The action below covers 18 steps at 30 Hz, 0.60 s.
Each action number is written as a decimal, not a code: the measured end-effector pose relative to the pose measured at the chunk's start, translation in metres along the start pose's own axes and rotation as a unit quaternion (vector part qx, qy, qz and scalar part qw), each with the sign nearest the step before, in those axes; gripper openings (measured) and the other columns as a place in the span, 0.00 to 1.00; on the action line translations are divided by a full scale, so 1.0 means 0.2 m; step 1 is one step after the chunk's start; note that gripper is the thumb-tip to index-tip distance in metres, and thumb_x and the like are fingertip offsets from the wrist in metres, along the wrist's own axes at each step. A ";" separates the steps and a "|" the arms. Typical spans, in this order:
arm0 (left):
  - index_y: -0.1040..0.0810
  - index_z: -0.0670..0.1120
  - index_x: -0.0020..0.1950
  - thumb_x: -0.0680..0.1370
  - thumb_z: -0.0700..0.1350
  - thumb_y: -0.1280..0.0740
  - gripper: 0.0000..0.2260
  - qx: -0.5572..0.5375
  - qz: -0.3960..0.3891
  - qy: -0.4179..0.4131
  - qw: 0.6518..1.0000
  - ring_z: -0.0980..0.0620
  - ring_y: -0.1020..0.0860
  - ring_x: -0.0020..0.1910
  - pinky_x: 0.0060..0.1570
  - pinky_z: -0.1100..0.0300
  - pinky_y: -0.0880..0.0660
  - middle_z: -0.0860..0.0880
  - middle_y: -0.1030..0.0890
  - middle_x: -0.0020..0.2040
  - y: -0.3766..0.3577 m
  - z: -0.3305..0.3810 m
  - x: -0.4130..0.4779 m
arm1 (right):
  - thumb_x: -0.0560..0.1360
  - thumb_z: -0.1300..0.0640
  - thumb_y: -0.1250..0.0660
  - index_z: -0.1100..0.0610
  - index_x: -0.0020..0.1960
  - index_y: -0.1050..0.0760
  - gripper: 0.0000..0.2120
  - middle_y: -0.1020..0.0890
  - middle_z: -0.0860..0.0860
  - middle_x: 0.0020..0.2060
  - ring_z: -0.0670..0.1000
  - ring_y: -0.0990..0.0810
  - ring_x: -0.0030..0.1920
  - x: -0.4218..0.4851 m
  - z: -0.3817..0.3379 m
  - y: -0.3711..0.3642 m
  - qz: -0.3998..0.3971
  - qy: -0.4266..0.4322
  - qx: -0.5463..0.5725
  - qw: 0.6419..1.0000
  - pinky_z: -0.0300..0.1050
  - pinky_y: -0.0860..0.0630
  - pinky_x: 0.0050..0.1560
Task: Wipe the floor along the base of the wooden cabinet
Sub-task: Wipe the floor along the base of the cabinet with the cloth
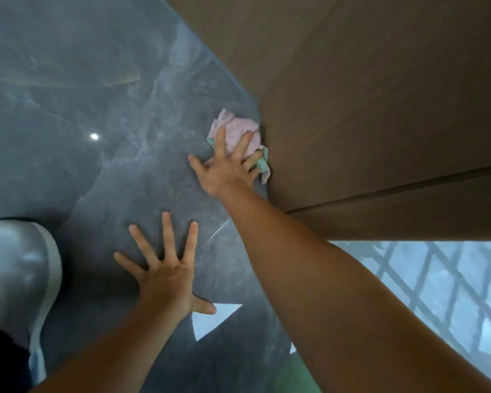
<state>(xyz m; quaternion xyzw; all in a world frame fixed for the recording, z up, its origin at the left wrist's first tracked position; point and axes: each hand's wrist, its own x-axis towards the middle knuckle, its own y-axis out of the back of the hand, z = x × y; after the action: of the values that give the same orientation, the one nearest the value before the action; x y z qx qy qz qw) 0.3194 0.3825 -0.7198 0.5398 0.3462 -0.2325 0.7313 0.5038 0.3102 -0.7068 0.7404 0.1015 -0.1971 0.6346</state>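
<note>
The wooden cabinet [366, 109] meets the grey floor [97, 80] along a diagonal line just right of the right hand [224, 171]. That hand, fingers spread, presses a pink cloth [240, 129] against the cabinet's base; the left hand [165, 276] lies flat behind, holding nothing.

A crumpled pink cloth [238, 127] lies on the grey marbled floor [97, 95], touching the brown wooden cabinet [366, 109].

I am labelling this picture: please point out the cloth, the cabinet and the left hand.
cloth [240, 128], head view, on its pink middle.
cabinet [380, 109], head view, on its brown front panel.
left hand [167, 275], head view, on the back of the hand.
</note>
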 end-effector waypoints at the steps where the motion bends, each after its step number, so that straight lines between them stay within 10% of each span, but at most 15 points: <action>1: 0.82 0.58 0.67 0.37 0.81 0.36 0.75 0.000 0.000 -0.002 1.000 0.22 0.80 0.64 0.52 0.17 0.69 0.42 0.84 0.70 0.01 0.00 0.00 | 0.73 0.30 0.44 0.41 0.78 0.56 0.39 0.64 0.59 0.78 0.74 0.59 0.74 -0.03 0.04 0.03 0.007 0.018 -0.012 1.000 0.72 0.49 0.70; 5: 0.85 0.57 0.64 0.40 0.80 0.34 0.74 -0.008 0.017 -0.015 1.000 0.23 0.81 0.62 0.58 0.16 0.63 0.41 0.85 0.68 0.02 0.01 -0.02 | 0.73 0.37 0.41 0.48 0.73 0.37 0.32 0.35 0.62 0.72 0.65 0.33 0.64 -0.10 0.13 0.15 0.198 0.085 -0.110 0.970 0.59 0.34 0.60; 11: 0.82 0.57 0.67 0.38 0.80 0.35 0.75 0.000 0.026 -0.008 1.000 0.22 0.80 0.64 0.51 0.17 0.71 0.41 0.83 0.70 -0.02 0.00 0.00 | 0.71 0.25 0.51 0.39 0.78 0.55 0.40 0.63 0.52 0.79 0.66 0.68 0.76 0.16 0.07 0.05 0.055 0.120 -0.085 0.988 0.71 0.64 0.73; 18: 0.83 0.58 0.67 0.40 0.80 0.35 0.74 -0.003 0.016 -0.012 1.000 0.23 0.82 0.62 0.53 0.18 0.69 0.42 0.86 0.68 0.01 0.00 0.00 | 0.70 0.26 0.47 0.39 0.77 0.51 0.39 0.55 0.50 0.80 0.63 0.61 0.78 -0.12 0.32 -0.10 0.060 0.165 -0.075 0.982 0.69 0.52 0.75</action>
<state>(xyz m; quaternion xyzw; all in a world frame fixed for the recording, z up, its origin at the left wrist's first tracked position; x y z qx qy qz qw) 0.3207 0.3841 -0.7186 0.5398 0.3297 -0.2263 0.7408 0.4647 0.2533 -0.7219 0.7178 0.1743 -0.0255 0.6736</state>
